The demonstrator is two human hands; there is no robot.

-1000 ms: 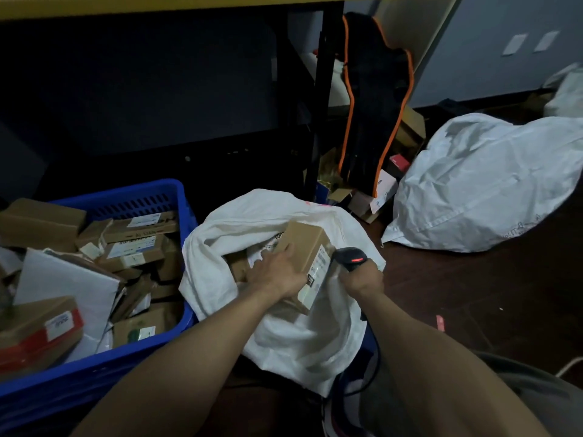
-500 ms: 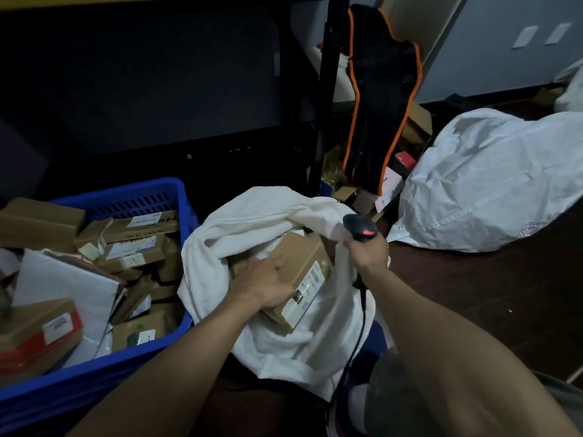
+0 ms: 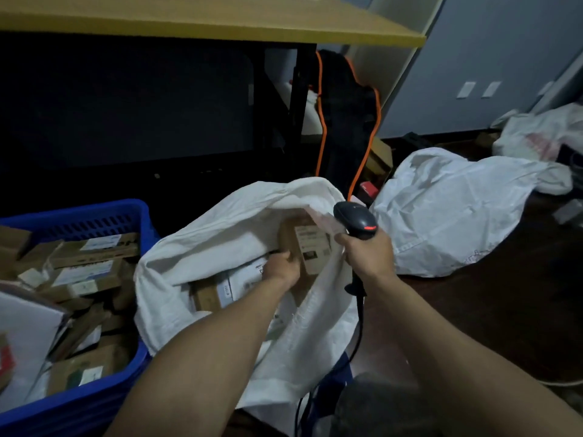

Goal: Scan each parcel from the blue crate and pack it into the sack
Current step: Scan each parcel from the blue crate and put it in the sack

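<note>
The left hand (image 3: 280,267) reaches into the open mouth of the white woven sack (image 3: 205,247) in the middle of the scene, its fingers curled round the near-left edge of a brown cardboard parcel with a white printed label (image 3: 304,244), which sits inside the sack above other boxes. Just right of it, the right hand (image 3: 369,255) is wrapped round the handle of a black handheld scanner with an orange strip (image 3: 355,217), touching the sack's raised rim. The blue plastic slotted crate (image 3: 88,217) stands at the left, full of cardboard parcels.
</note>
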